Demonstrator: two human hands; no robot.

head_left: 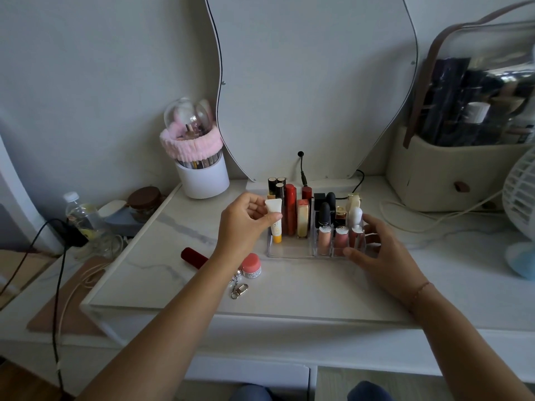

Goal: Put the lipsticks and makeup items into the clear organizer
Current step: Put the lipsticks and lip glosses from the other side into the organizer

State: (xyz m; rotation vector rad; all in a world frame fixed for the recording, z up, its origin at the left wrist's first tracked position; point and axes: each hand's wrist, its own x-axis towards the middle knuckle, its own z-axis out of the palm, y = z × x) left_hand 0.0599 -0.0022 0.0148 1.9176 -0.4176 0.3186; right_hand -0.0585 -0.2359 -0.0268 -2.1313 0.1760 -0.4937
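White tube: the white squeeze tube with a yellow cap [275, 219] stands cap-down, long axis upright, pinched by the left hand [246, 219] at the clear acrylic organizer's [289, 251] left compartment.
Right hand: the right hand [376, 250] is spread against the organizer's right side.
Remaining: a dark red velvet lipstick [194, 257] and a pink-lidded small jar [250, 266] lie on the marble worktop [289, 287], below the left hand, which is nearer.

Organizer [289, 251] front-left tray open; rear slots packed with lipsticks [290, 208]. Jar [251, 266] and red tube [193, 257] obstruct left approach.
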